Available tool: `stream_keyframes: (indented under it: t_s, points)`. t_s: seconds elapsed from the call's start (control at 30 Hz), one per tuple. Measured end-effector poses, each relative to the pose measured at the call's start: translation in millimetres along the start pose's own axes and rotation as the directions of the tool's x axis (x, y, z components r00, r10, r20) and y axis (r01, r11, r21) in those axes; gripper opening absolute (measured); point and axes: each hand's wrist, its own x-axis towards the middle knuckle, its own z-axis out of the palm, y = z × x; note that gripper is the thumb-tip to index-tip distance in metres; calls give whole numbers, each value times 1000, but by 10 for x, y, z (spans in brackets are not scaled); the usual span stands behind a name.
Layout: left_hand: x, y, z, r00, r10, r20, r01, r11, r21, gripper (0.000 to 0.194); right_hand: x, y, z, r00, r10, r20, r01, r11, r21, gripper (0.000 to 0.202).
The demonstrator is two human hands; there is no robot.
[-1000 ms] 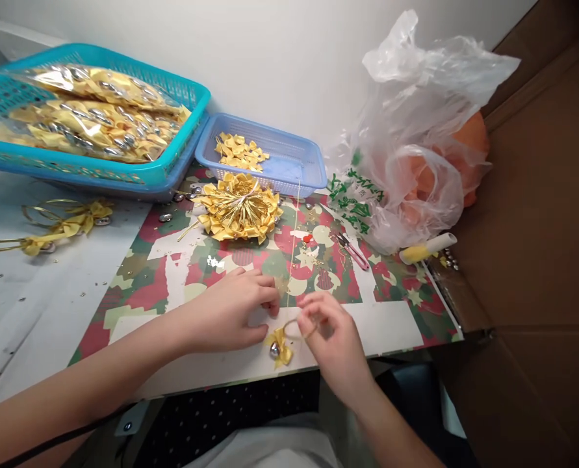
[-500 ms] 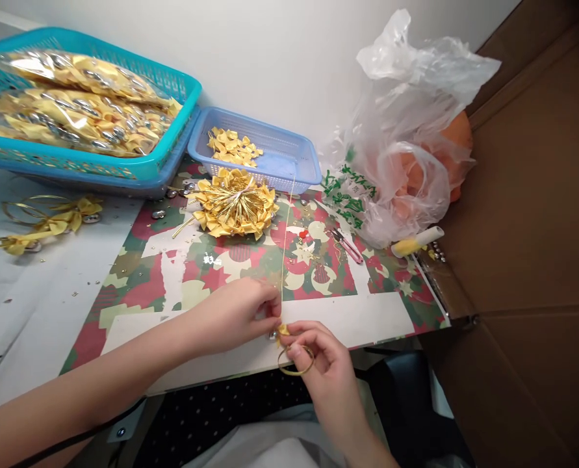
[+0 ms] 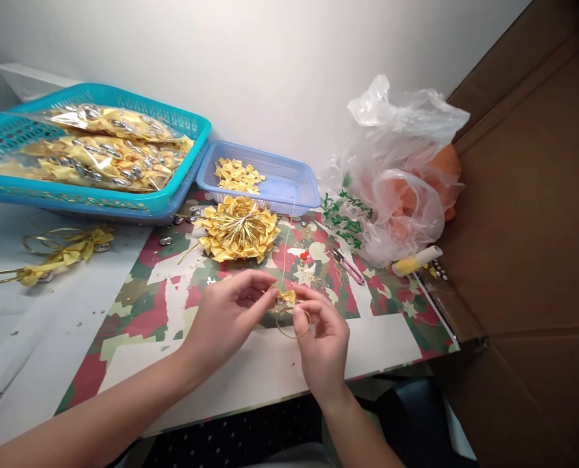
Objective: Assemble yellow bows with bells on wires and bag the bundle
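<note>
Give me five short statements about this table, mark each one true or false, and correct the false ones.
1. The left hand and the right hand both have fingers on the small yellow bow. True.
2. The gold loop is at the left hand. False: it is at the right hand.
3. Filled clear bags lie in the teal basket. True.
4. A bundle of yellow bows sits nearer the person than the blue basket. True.
5. The pink snips lie inside the blue basket. False: they lie on the patterned sheet.
</note>
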Motion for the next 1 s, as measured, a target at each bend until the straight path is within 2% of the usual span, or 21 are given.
stream_keyframes:
  t_s: [0.07,0.17,0.3,0.43,0.6,1.0]
  points:
    - [-5,2,9,1000,-12,4,12,1000,-10,19,15,19,3,999,-18,33,18,1000,-5,8]
    - [-4,-4,19,998,-55,23,56,997,-55,20,59,77,32,992,89,87,-98,989,114,10]
    - [8,-32,22,988,-149,47,153,981,-121,23,77,157,76,985,162,59,-172,959,224,10]
    - [25,-75,28,980,-176,94,184,980,-81,19,54,172,73,992,126,13,-126,968,216,10]
    - [45,-95,28,957,-162,240,171,985,-17,21,52,177,62,998,49,-33,-43,984,171,9]
    - [80,-120,21,954,-133,267,147,989,-32,24,53,174,60,999,-11,-51,19,986,166,8]
